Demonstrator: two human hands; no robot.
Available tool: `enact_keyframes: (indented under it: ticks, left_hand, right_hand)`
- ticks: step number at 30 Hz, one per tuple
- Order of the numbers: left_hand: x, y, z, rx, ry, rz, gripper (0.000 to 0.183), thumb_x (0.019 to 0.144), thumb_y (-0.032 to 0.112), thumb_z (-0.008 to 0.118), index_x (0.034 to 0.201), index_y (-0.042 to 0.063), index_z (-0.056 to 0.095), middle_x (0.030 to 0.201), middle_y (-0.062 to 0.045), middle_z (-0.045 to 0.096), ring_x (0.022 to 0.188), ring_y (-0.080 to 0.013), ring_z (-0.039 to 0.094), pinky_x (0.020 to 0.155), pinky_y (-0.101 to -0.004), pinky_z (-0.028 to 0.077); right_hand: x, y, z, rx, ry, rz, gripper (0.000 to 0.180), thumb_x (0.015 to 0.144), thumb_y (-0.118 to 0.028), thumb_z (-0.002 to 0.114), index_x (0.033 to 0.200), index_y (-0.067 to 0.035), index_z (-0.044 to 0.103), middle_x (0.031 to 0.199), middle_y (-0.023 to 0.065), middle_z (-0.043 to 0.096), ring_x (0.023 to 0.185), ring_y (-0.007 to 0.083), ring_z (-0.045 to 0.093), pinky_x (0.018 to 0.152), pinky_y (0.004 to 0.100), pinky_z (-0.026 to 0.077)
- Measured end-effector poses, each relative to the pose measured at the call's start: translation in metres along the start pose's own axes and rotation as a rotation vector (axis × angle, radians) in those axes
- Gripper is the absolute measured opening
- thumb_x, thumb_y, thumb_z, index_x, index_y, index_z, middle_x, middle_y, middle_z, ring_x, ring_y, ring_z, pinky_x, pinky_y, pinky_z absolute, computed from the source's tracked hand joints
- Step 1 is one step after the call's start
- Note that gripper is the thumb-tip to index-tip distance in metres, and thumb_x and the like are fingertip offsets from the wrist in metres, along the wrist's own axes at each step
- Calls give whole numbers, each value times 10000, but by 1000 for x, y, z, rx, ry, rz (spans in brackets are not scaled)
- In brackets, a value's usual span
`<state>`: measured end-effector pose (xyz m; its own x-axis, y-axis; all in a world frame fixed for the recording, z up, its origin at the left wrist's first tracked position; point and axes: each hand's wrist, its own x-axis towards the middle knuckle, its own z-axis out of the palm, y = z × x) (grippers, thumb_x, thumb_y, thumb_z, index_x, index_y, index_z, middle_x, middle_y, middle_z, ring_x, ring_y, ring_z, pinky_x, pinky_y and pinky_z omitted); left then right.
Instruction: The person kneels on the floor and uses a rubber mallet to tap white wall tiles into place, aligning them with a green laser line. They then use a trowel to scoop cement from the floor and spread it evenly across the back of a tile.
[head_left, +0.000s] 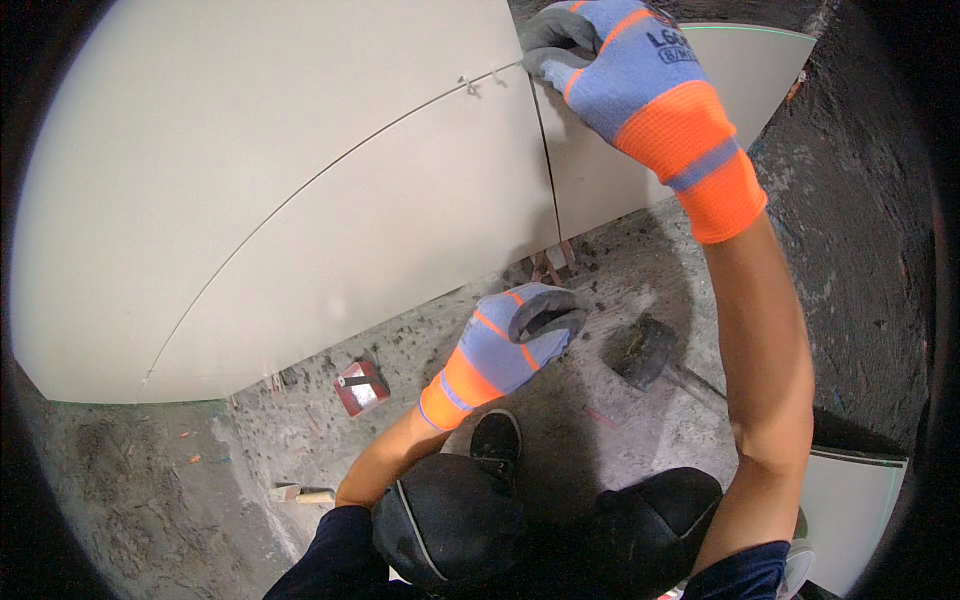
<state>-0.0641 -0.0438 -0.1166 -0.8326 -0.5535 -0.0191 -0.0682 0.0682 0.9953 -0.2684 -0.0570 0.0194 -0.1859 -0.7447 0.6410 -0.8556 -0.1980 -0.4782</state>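
Observation:
Large pale wall tiles (390, 202) stand in front of me, parted by thin dark joints. Where the joints meet, near the top, my right hand (577, 52) in a blue and orange glove has its grey fingertips at the seam, thumb and fingers close together; whether something small is between them cannot be told. Small grey tile spacers (470, 85) stick out of the horizontal joint left of it. My left hand (517, 330), in a matching glove, is held low in front of the tiles with its fingers curled; its fingertips and any small thing in them are not clear.
A black rubber mallet (645, 351) lies on the rough floor at the right. A red and silver tool or box (361, 388) and a trowel with a wooden handle (300, 493) lie at the left. Reddish wedges (551, 264) are under the tile's lower edge. Another tile (855, 510) is at lower right.

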Motion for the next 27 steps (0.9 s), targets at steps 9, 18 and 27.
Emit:
enact_keyframes:
  ticks: [9, 18, 27]
  left_hand:
    - [-3, 3, 0, 89, -16, -12, 300, 772, -39, 585, 1071, -26, 594, 978, -93, 635, 907, -129, 586, 818, -266, 472]
    - [-1, 67, -29, 734, 111, 309, 348, 748, -10, 623, 1093, 27, 611, 959, -119, 629, 886, -218, 617, 795, -294, 482]
    - [76, 187, -52, 1970, 153, 869, 339, 773, 91, 598, 1109, 115, 564, 1078, -96, 597, 883, -264, 612, 740, -356, 504]
  right_hand:
    - [-2, 3, -5, -41, -64, -24, 164, 756, -205, 569, 831, -88, 656, 843, 131, 633, 825, 317, 585, 734, 399, 461]
    - [-7, 15, 1, -139, -9, -143, 190, 787, -224, 567, 915, -108, 647, 917, 123, 630, 893, 331, 564, 799, 418, 449]
    - [-3, 5, 2, -371, -89, -19, 186, 788, -222, 527, 879, -113, 647, 939, 133, 627, 933, 323, 567, 802, 450, 442]
